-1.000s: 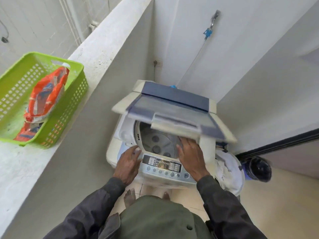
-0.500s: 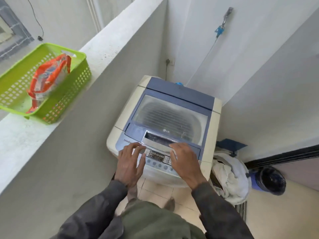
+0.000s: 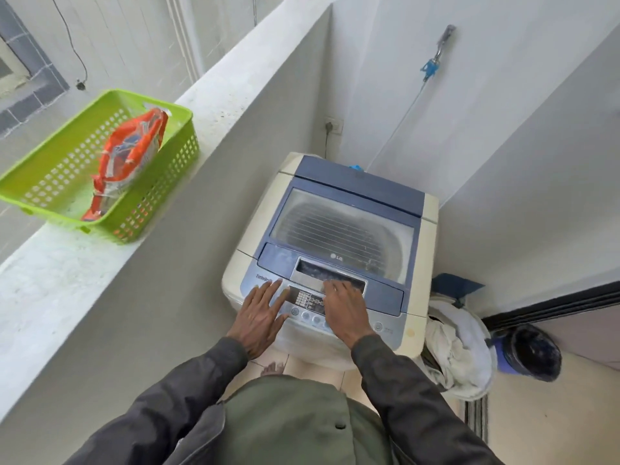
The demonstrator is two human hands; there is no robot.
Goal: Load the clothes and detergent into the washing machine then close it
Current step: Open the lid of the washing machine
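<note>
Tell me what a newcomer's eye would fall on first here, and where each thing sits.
The white and blue washing machine stands in the middle, in the corner of the walls, its lid shut, with the left hand and right hand laid on its front control panel. The bright green basket sits on the ledge at the left, an orange packet lying inside it.

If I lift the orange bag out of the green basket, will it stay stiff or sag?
Probably it sags: the orange bag looks like thin crinkled plastic and slumps against the green basket wall. It looks partly empty, so likely light. Its glossy film may be slippery.
</note>
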